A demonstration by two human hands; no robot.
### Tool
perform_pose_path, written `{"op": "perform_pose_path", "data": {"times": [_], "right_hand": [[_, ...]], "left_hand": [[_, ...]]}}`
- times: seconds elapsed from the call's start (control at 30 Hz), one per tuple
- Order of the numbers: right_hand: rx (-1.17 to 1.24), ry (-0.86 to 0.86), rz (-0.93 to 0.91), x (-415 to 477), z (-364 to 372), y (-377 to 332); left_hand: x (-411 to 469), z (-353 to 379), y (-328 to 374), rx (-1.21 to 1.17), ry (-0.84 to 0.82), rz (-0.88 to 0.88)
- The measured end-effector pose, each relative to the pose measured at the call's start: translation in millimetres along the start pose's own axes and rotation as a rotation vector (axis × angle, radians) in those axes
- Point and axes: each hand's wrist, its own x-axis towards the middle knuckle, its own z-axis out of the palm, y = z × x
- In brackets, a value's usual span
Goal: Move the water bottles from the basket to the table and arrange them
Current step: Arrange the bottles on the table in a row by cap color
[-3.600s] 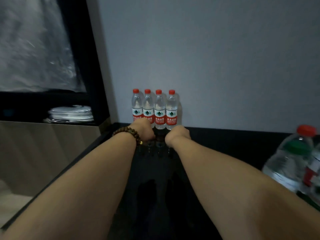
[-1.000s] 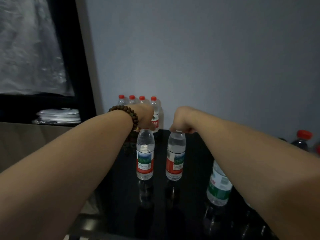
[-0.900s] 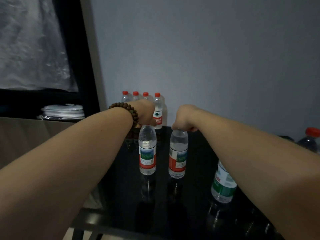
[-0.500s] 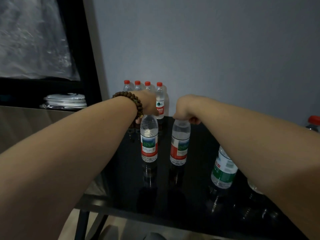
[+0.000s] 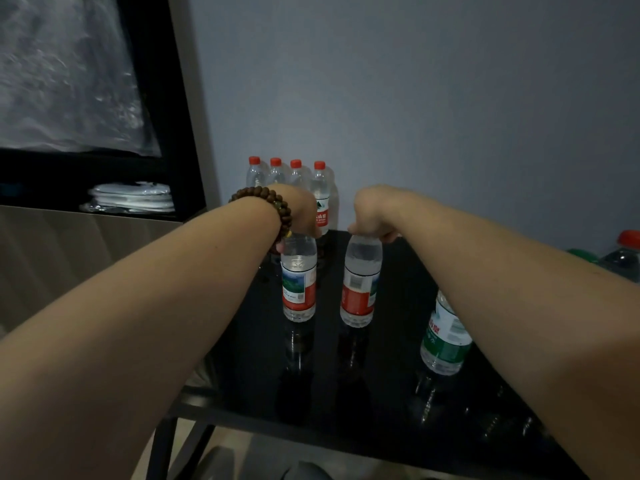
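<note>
While both forearms reach forward across it, the black glossy table (image 5: 381, 393) takes up the lower middle, its far edge against the grey wall (image 5: 415, 98). At the left is a dark frame (image 5: 180, 133), with a white stack (image 5: 133, 199) on the ledge beneath it.

The left hand (image 5: 304, 213) has its fingers curled down over the top of the left red-label bottle (image 5: 299, 282) and grips it by the neck, with the cap hidden under the hand. The right hand (image 5: 369, 216) does the same on the right red-label bottle (image 5: 360, 285), clamped round its top with the cap hidden. Both bottles are upright, side by side but apart, mid-table. Their bases are at the surface with reflections right below. I cannot tell whether they are resting on it or just off it.

The green-label bottle (image 5: 446, 337) stands upright on the table near the right side, partly behind the right forearm. A row of four red-capped bottles (image 5: 323, 199) stands at the back edge against the wall. They touch each other and are partly blocked by the left hand. Another red-capped bottle (image 5: 625, 251) shows at the far right edge, partly cut off.

A bead bracelet (image 5: 266, 199) is on the left wrist.
</note>
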Motion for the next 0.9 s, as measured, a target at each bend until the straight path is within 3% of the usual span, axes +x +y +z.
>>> {"op": "perform_pose_path", "data": {"times": [0.5, 0.9], "right_hand": [[0.106, -0.083, -0.212, -4, -1, 14], [0.198, -0.064, -0.245, -12, 4, 19]], "left_hand": [[0, -8, -7, -0.074, -0.022, 0.230], [8, 3, -8, -0.119, 0.112, 0.234]]}}
